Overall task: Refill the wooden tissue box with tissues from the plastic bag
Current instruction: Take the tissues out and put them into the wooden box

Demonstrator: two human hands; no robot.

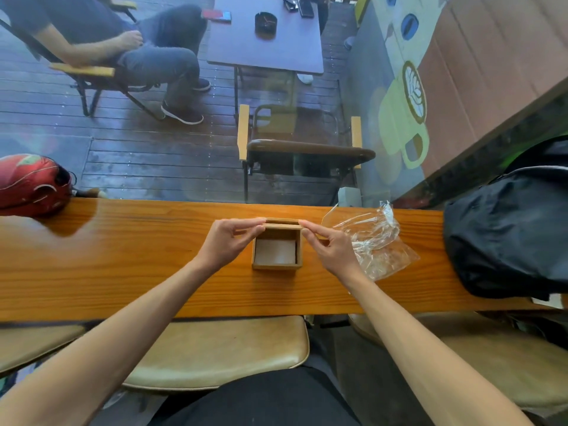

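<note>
A small wooden tissue box (276, 266) stands open-topped on the wooden counter (123, 265), with white tissues (275, 252) lying inside it. Its flat wooden lid (282, 223) is held over the box's far edge. My left hand (229, 242) pinches the lid's left end, and my right hand (330, 245) pinches its right end. A crumpled clear plastic bag (373, 241) lies on the counter just right of my right hand; I cannot tell whether anything is in it.
A black backpack (507, 235) fills the counter's right end. A red helmet-like bag (30, 184) sits at the far left. A beige stool seat (221, 352) is below the counter. Beyond a glass pane sit a chair, a table and a seated person.
</note>
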